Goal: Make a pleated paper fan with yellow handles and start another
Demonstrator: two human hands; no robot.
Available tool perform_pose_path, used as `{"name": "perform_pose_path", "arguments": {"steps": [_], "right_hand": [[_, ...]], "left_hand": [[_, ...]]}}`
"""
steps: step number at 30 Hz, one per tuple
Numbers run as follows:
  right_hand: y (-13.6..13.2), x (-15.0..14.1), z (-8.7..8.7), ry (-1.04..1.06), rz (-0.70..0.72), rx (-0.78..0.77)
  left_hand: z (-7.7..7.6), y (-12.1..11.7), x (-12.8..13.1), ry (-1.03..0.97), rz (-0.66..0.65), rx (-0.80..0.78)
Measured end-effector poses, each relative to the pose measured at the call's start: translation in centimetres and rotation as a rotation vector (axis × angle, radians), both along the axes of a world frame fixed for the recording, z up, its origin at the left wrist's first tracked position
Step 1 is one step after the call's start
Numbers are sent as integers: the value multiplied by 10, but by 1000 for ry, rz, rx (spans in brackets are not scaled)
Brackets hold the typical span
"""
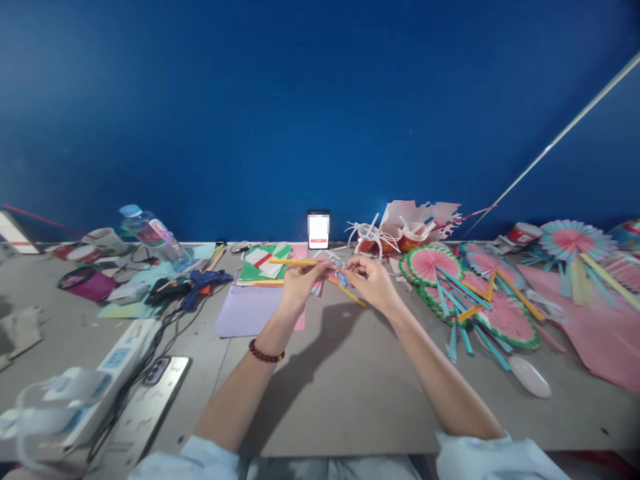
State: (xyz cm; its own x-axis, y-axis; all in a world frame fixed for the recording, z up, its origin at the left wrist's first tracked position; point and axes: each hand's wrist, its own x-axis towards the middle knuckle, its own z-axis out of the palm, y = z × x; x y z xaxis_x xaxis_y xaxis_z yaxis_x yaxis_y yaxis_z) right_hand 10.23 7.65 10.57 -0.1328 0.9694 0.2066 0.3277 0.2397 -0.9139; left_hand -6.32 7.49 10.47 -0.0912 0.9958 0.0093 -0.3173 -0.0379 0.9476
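Above the middle of the table my two hands meet, fingertips nearly touching. My left hand [303, 285], with a beaded bracelet [267, 352] at the wrist, is closed in a pinch on a yellow paper strip [283, 261] whose free end points left. Thumb and fingers of my right hand [373, 283] pinch a small blue piece [341, 276], perhaps a strip end; its exact kind is too small to tell. Pinkish bits show between the fingertips. Below them a second yellow strip [353, 295] slants toward the right; whether it joins the held pieces cannot be seen.
Coloured paper sheets [250, 310] lie left of my hands. A lit phone [319, 230] stands against the blue wall. Pleated paper fans [433, 265] and a white oval object [530, 377] are on the right. A bottle [155, 233], glue gun [200, 285], power strip [120, 367] and another phone [150, 407] occupy the left.
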Motion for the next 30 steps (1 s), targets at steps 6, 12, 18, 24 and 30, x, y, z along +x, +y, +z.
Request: {"name": "perform_pose_path", "arguments": {"steps": [6, 12, 18, 24, 30], "right_hand": [[1, 0, 0, 35, 1, -15], [4, 3, -3, 29, 5, -1], [3, 2, -3, 45, 20, 100], [-2, -1, -2, 24, 64, 198], [-5, 0, -1, -43, -3, 204]], "left_hand": [[-2, -1, 1, -37, 4, -4], [-2, 0, 0, -14, -38, 57], [-3, -3, 3, 112, -93, 77], [-2, -7, 9, 145, -39, 56], [-1, -9, 8, 142, -39, 86]]}}
